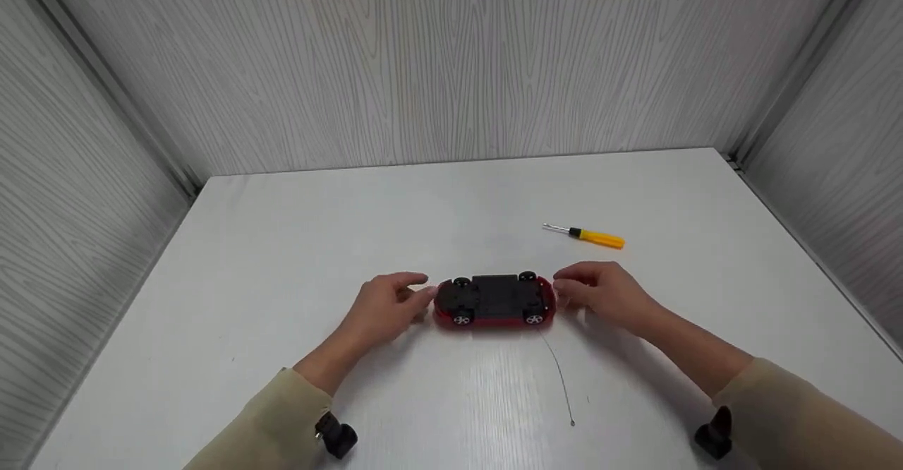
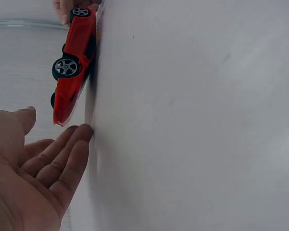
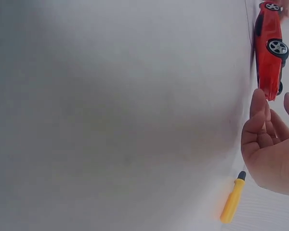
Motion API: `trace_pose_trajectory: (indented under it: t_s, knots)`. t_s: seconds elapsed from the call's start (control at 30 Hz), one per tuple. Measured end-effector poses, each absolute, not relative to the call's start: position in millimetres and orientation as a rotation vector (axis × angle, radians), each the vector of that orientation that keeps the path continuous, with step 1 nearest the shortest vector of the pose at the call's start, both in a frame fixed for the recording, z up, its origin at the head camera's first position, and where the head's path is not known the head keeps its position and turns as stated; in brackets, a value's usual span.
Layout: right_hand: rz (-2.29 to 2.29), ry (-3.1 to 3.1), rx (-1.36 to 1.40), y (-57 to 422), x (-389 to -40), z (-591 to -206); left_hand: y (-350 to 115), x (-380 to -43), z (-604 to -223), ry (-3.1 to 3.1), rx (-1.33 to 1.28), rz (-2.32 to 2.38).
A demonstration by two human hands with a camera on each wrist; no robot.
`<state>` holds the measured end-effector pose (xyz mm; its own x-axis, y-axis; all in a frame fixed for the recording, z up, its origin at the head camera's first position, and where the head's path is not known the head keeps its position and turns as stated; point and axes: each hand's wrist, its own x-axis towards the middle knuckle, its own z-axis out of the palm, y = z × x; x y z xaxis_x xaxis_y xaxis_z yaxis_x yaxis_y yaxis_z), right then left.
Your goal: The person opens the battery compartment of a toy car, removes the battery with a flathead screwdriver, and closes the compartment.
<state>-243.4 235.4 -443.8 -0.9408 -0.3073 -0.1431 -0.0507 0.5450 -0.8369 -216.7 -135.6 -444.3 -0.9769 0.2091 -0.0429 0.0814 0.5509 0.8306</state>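
A red toy car (image 1: 497, 299) lies upside down on the table, its black underside and wheels facing up. My left hand (image 1: 386, 308) is beside the car's left end with fingers loosely bent; in the left wrist view a gap separates my left hand (image 2: 43, 173) from the car (image 2: 74, 67). At the other end is my right hand (image 1: 607, 293), thumb and fingers apart. In the right wrist view the fingertips of my right hand (image 3: 274, 149) are right at the end of the car (image 3: 269, 53); whether they touch it I cannot tell.
A yellow-handled screwdriver (image 1: 596, 237) lies behind the right hand on the white table (image 1: 317, 223). From near the car's right end, a thin dark wire (image 1: 561, 371) runs toward the front edge. Wood-grain panels (image 1: 451, 61) stand at the back and both sides.
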Motion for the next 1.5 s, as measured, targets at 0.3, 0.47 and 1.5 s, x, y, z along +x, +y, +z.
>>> trace_pose_trajectory:
  t_s: [0.3,0.47,1.5]
  knots:
    - [-1.042,2.823,-0.686,245,-237,-437,-143,-190,-431,2.996,0.747,0.909]
    - [-0.811,2.88,-0.96,248,-229,-436,-138,-179,-428,2.997,0.926,0.63]
    - [-0.366,2.776,-1.254,248,-219,-444,-127,-168,-444,2.986,0.935,0.28]
